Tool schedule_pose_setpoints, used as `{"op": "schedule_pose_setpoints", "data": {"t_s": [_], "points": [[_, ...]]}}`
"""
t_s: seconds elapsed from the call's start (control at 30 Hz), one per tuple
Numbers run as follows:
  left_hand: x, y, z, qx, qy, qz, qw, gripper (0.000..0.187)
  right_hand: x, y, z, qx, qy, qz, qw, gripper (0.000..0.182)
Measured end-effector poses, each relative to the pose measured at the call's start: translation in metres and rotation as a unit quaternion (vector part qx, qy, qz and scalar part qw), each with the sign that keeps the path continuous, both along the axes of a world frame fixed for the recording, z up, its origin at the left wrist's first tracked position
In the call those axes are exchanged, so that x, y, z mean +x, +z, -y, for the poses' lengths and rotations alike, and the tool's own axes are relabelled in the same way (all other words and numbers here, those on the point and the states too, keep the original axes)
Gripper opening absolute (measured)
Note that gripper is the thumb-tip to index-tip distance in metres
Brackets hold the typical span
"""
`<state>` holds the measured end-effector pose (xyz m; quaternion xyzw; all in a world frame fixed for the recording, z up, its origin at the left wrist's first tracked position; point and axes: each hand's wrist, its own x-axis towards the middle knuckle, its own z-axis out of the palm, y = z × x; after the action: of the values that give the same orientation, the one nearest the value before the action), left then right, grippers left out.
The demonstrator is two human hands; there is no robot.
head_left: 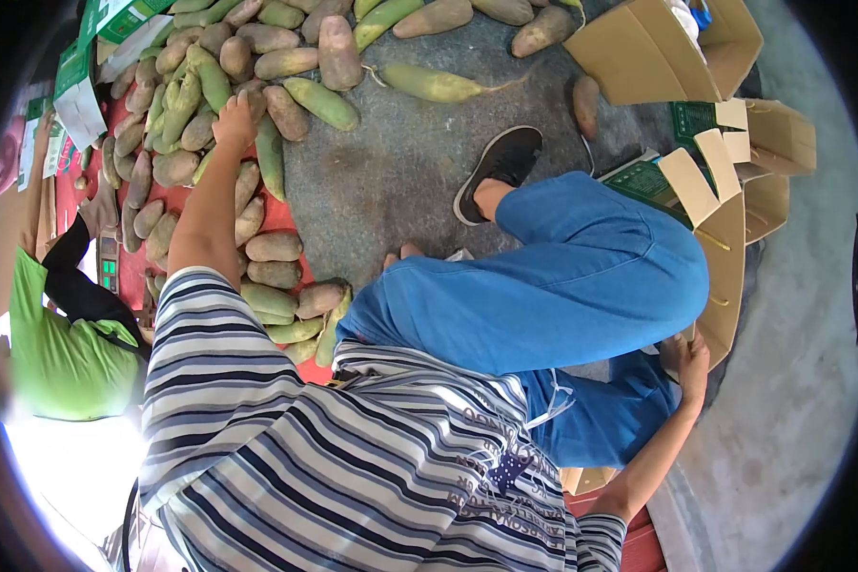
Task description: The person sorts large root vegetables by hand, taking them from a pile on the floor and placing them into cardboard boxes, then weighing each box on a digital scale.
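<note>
My left hand (235,124) reaches into a pile of green and earthy-brown radishes, its fingers closed on the near end of a brownish radish (254,93). Beside it lie a long green radish (270,160) and another brown radish (286,112). On the other side, my right hand (688,366) is low by my bent knee, fingers curled at the lower edge of an open cardboard box (725,276). Part of that grip is hidden.
More radishes (275,247) lie on red sheeting at left; a large green radish (434,84) rests on the grey mat (353,191). Open cartons (639,57) stand at right. A person in a green shirt (67,353) is at far left near a scale (109,267).
</note>
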<state>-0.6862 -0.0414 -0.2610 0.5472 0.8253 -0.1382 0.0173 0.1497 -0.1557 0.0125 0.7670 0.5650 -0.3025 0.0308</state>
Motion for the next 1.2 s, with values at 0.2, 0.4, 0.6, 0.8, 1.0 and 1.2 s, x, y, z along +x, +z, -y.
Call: {"op": "schedule_pose_setpoints", "data": {"t_s": [0.2,0.4,0.6,0.8,1.0,1.2], "points": [[0.068,0.063,-0.001,-0.142,0.060,-0.070,0.985,0.055,-0.014,0.005,-0.002,0.014,0.007,0.002,1.000,0.032],[0.073,0.058,0.010,-0.096,0.089,0.006,0.991,0.066,0.007,-0.005,0.003,0.022,0.023,0.021,0.999,0.035],[0.088,0.047,0.038,-0.047,-0.024,-0.014,0.998,0.072,0.005,-0.005,0.003,0.061,0.040,0.031,0.997,0.029],[0.159,0.035,0.047,-0.137,-0.109,0.053,0.983,0.075,0.001,-0.005,0.003,0.083,0.055,0.024,0.995,0.025],[0.281,0.024,0.039,-0.036,-0.068,0.278,0.958,0.070,-0.003,0.002,0.006,0.093,0.069,0.039,0.993,0.025],[0.384,0.133,-0.032,0.228,-0.197,0.516,0.802,0.071,0.003,-0.004,0.007,0.111,0.091,0.044,0.989,0.027]]}}
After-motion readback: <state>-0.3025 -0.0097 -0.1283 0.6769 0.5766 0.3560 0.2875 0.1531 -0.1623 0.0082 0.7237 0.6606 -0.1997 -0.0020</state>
